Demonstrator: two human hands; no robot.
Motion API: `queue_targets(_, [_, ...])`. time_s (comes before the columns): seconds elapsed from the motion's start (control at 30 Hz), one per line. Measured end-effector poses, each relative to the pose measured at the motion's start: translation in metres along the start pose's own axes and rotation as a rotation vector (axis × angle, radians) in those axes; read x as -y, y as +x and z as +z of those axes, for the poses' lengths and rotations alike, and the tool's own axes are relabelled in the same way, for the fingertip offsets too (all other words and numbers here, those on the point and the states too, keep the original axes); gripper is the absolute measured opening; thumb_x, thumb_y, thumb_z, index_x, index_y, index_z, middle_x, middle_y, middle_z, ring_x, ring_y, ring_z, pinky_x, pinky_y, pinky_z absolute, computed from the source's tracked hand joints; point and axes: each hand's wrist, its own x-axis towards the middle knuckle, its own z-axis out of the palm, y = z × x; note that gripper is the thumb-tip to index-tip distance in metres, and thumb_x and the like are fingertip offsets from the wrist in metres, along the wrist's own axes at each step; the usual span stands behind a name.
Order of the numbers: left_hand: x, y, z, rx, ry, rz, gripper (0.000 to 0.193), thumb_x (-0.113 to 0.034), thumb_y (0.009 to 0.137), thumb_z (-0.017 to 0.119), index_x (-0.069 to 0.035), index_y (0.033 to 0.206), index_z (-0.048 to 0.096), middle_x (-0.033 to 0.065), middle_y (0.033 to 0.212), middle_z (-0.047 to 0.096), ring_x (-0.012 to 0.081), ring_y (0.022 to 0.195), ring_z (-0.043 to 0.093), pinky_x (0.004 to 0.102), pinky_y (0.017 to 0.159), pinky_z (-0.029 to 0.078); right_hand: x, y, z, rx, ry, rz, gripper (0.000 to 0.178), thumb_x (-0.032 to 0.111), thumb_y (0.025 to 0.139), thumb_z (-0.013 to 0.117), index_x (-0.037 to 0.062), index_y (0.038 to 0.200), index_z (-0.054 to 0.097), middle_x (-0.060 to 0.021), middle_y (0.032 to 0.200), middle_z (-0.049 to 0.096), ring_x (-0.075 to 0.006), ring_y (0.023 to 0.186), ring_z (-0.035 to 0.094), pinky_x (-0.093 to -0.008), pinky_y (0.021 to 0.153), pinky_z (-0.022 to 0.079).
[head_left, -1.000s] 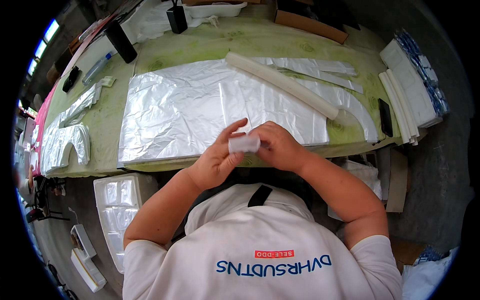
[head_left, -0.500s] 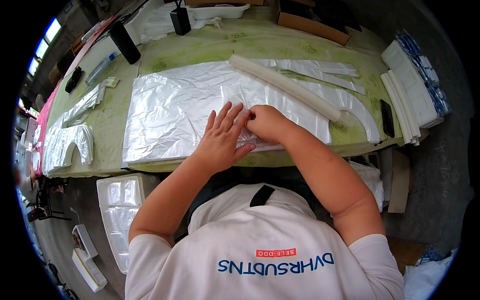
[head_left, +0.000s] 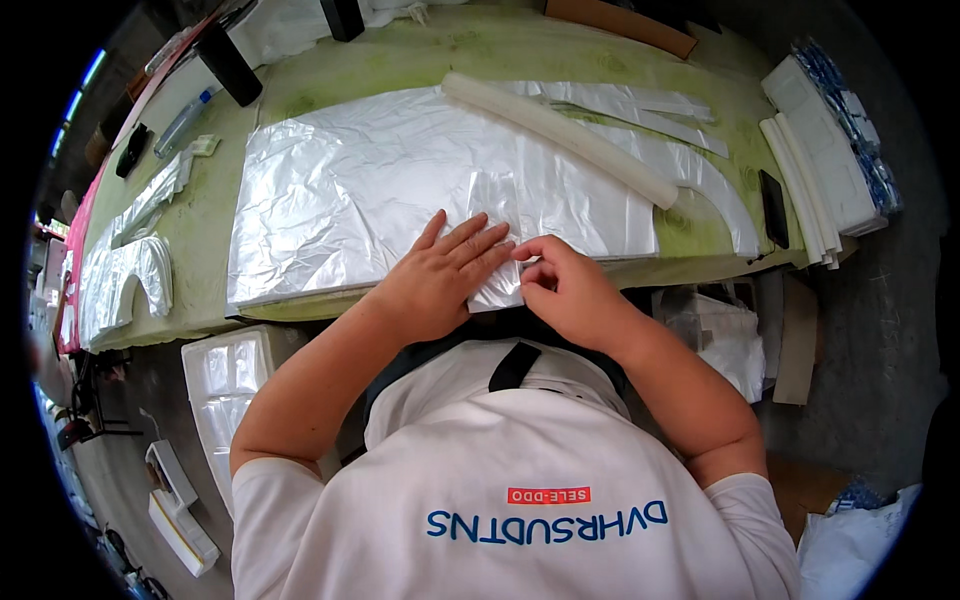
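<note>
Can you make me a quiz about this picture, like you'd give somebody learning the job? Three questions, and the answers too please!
1. True or false: the pale roll lies across the silvery plastic sheets, apart from the right hand.

2. Pick one. The left hand is:
A) clenched in a fist
B) palm down with its fingers stretched out
C) turned palm up

3. Fill in the missing word: on the left part of the green tablecloth lies a clear bottle with a ____ cap.

Key:
1. True
2. B
3. blue
</note>
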Motion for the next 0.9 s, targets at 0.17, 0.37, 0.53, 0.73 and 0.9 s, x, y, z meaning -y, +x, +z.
queue_targets(0.17, [0.009, 0.006, 0.001, -0.120, -0.265, -0.033, 0.062, 0.003, 0.078, 0.065, -0.009, 0.138, 0.054, 0.0131, 0.146, 0.051, 0.0348, 0.142, 0.043, 0.0549, 0.121, 0.028, -0.020, 0.007, -0.014, -0.163, -0.451, -0.533, 0.046, 0.008, 0.072, 0.070, 0.0094, 0.117, 0.062, -0.0120, 0.118, 0.064, -0.0358, 0.114, 0.055, -0.0441, 0.099, 0.046])
queue_targets(0.37, [0.016, 0.011, 0.010, -0.414, -0.385, -0.161, 0.040, 0.000, 0.081, 0.067, -0.005, 0.120, 0.060, 0.0155, 0.109, 0.069, 0.0346, 0.105, 0.065, 0.0462, 0.097, 0.050, -0.028, 0.038, -0.020, -0.096, -0.490, -0.441, 0.033, 0.013, 0.073, 0.073, 0.0097, 0.105, 0.067, -0.0083, 0.098, 0.070, -0.0334, 0.099, 0.062, -0.0442, 0.089, 0.049])
queue_targets(0.53, [0.013, 0.019, 0.021, -0.515, -0.346, -0.433, 0.044, -0.017, 0.086, 0.072, -0.005, 0.125, 0.056, 0.0096, 0.086, 0.070, 0.0310, 0.093, 0.068, 0.0455, 0.091, 0.047, -0.020, 0.058, -0.017, -0.088, -0.414, -0.220, 0.023, 0.014, 0.081, 0.070, 0.0063, 0.102, 0.065, -0.0120, 0.087, 0.072, -0.0357, 0.086, 0.066, -0.0451, 0.079, 0.053])
queue_targets(0.73, [0.014, 0.031, 0.008, -0.435, -0.426, -0.551, 0.053, -0.018, 0.086, 0.074, -0.005, 0.130, 0.050, 0.0088, 0.088, 0.071, 0.0310, 0.088, 0.069, 0.0445, 0.090, 0.048, -0.021, 0.065, -0.001, -0.286, -0.281, -0.039, 0.035, 0.012, 0.084, 0.064, 0.0031, 0.116, 0.056, -0.0146, 0.087, 0.072, -0.0358, 0.085, 0.070, -0.0465, 0.079, 0.055])
queue_targets(0.9, [0.016, 0.029, 0.020, -0.579, -0.076, -0.318, 0.053, -0.029, 0.090, 0.072, -0.008, 0.135, 0.054, 0.0198, 0.143, 0.054, 0.0381, 0.130, 0.053, 0.0517, 0.108, 0.040, -0.022, 0.066, 0.007, -0.344, -0.349, -0.061, 0.047, 0.011, 0.083, 0.064, 0.0030, 0.127, 0.050, -0.0156, 0.086, 0.072, -0.0380, 0.084, 0.070, -0.0485, 0.078, 0.055])
